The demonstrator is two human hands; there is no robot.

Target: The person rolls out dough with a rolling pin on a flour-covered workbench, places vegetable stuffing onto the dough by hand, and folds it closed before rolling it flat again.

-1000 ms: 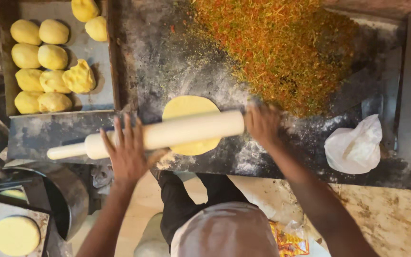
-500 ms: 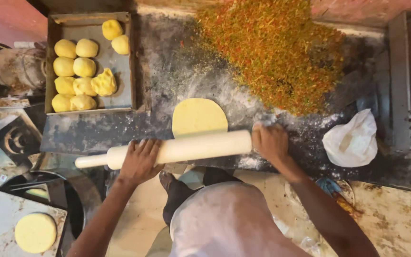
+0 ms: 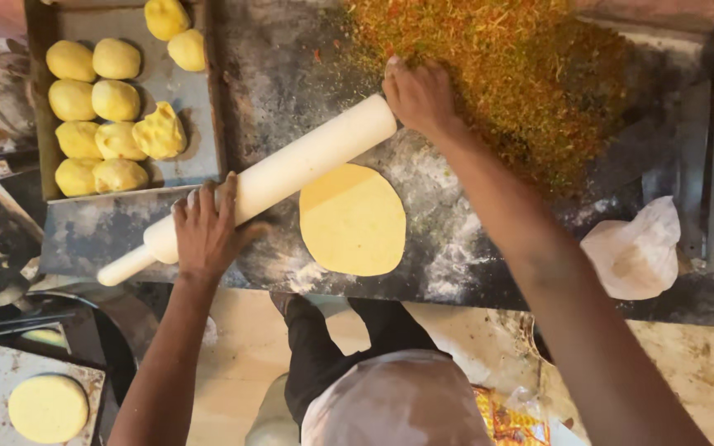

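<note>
Two bare hands work on a dark floured slab (image 3: pixel 473 264), which runs off the right edge. Biggest thing on it: heap of shredded orange-green filling (image 3: pixel 522 74) at 1 o'clock, top cut off by the frame. Next, metal tray (image 3: pixel 196 124) at 10 o'clock, left and top edges clipped, holding ten or so yellow dough balls (image 3: pixel 92 99); exact count unclear, the top ones are cropped. Long pale rolling pin (image 3: pixel 291 169) lies diagonally from 8 o'clock up toward 12, just left of the flat dough disc (image 3: pixel 353 219) near centre; pin and disc look apart or barely touching, cannot tell which.

Left hand (image 3: pixel 207 231) rests palm-down over the lower part of the pin, fingers spread and curled over it, covering that section; only the small end handle pokes out below. Right hand (image 3: pixel 419 95) sits at the pin's upper end by the filling edge, fingers bent; whether they grip the pin's end handle or pinch filling is hidden under the knuckles.

White plastic bag (image 3: pixel 634 252) at 3 o'clock, contents hard to read. Second dough disc (image 3: pixel 47 407) at 7 o'clock on a lower surface. White cap (image 3: pixel 394 400) at 6 o'clock, cropped by the bottom edge.
</note>
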